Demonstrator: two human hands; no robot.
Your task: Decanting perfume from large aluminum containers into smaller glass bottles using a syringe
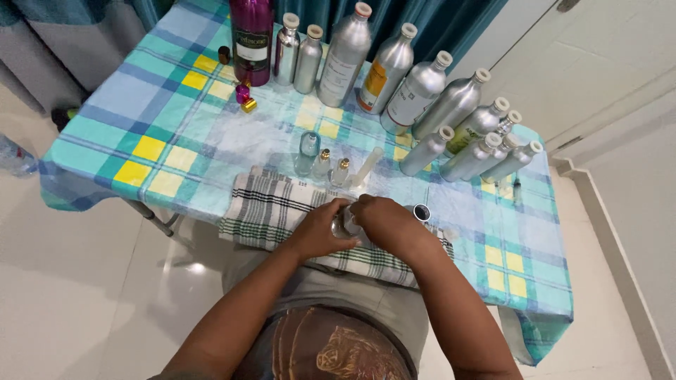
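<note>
Place: I am sitting in a home room.
Evidence: checked tablecloth (162, 134) covering folding table, teal curtain (422, 21) hanging behind, tiled floor (77, 281) shining.

— What covers the bench (105, 134)?

— A checked cloth (162, 123) in teal, blue and yellow, which hangs over the edges. The bench stands on a pale tiled floor (77, 295).

— And what lies on the cloth?

— At the near edge, a folded towel (271, 211) with black and white checks. Behind it stand three small glass bottles (322, 164) close together, with a thin white tube (367, 167) just beside them. At the far side is a tall magenta bottle (251, 39), then a long row of silver metal bottles (415, 91) with pale caps, some upright and some tilted. Near the magenta bottle lie small caps (244, 98), pink and gold.
</note>
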